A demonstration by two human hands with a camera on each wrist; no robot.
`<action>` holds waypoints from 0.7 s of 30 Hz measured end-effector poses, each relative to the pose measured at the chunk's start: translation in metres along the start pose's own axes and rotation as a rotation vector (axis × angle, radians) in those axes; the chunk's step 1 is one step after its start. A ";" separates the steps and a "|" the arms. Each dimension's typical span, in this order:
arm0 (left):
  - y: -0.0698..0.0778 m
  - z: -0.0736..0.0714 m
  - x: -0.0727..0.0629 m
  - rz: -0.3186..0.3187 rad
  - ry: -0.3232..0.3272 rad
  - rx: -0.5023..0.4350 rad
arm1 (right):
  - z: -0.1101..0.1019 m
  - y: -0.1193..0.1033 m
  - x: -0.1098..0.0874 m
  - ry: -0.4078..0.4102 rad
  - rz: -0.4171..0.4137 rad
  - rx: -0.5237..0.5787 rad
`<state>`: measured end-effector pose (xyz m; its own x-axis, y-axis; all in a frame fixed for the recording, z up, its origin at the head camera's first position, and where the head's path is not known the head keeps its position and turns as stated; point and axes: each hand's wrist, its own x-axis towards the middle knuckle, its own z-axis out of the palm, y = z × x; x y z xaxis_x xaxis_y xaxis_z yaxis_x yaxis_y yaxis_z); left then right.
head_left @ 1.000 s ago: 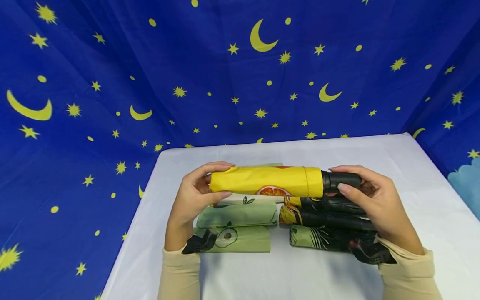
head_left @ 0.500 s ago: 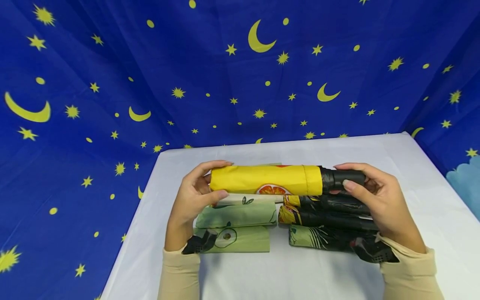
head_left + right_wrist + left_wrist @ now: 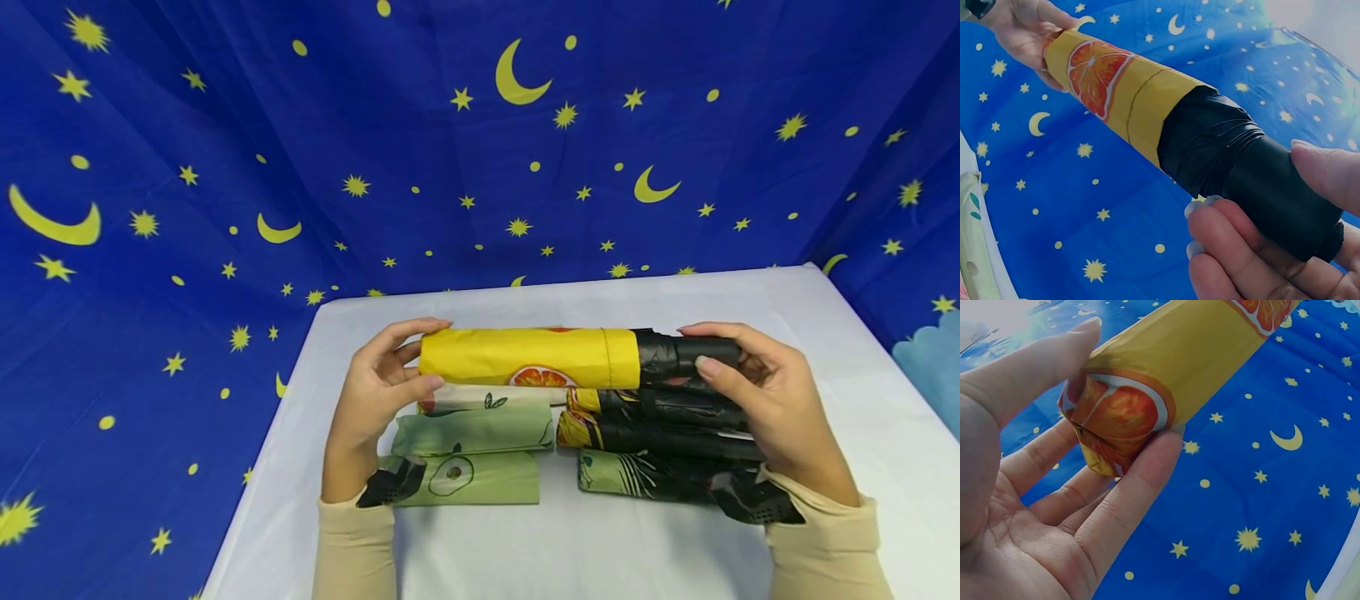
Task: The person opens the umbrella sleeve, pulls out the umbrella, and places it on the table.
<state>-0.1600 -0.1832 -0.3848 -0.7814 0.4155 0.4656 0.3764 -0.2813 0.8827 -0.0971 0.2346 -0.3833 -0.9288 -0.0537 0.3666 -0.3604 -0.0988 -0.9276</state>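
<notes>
A folded umbrella in a yellow sleeve with orange-slice prints (image 3: 525,358) (image 3: 1166,369) (image 3: 1116,94) is held level above the table. My left hand (image 3: 375,392) (image 3: 1054,487) pinches the closed end of the sleeve between thumb and fingers. My right hand (image 3: 757,392) (image 3: 1260,250) grips the black handle (image 3: 705,354) (image 3: 1279,194). Black folded canopy (image 3: 652,354) (image 3: 1207,147) shows between the sleeve's mouth and the handle.
On the white table (image 3: 600,550) lie flat green avocado-print sleeves (image 3: 472,454) under my left hand and several folded dark umbrellas (image 3: 660,433) under my right. A blue star-and-moon cloth (image 3: 480,142) hangs behind and at both sides.
The right hand has drawn the handle to the right, so more black canopy shows outside the yellow sleeve. The left hand has kept its hold on the sleeve's end.
</notes>
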 end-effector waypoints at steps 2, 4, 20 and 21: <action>0.000 -0.001 0.000 0.008 0.011 0.008 | -0.001 0.000 0.000 -0.002 -0.008 0.016; 0.001 -0.001 0.000 0.017 0.016 0.016 | -0.002 -0.001 -0.001 0.008 0.004 0.004; 0.003 -0.003 0.000 0.051 0.041 0.028 | -0.010 0.001 0.000 -0.018 -0.044 0.102; 0.003 -0.003 -0.001 0.053 0.042 0.029 | -0.011 0.001 0.000 -0.018 -0.044 0.105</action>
<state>-0.1599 -0.1870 -0.3822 -0.7796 0.3641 0.5096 0.4317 -0.2770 0.8584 -0.0988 0.2451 -0.3852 -0.9102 -0.0643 0.4092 -0.3893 -0.2050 -0.8980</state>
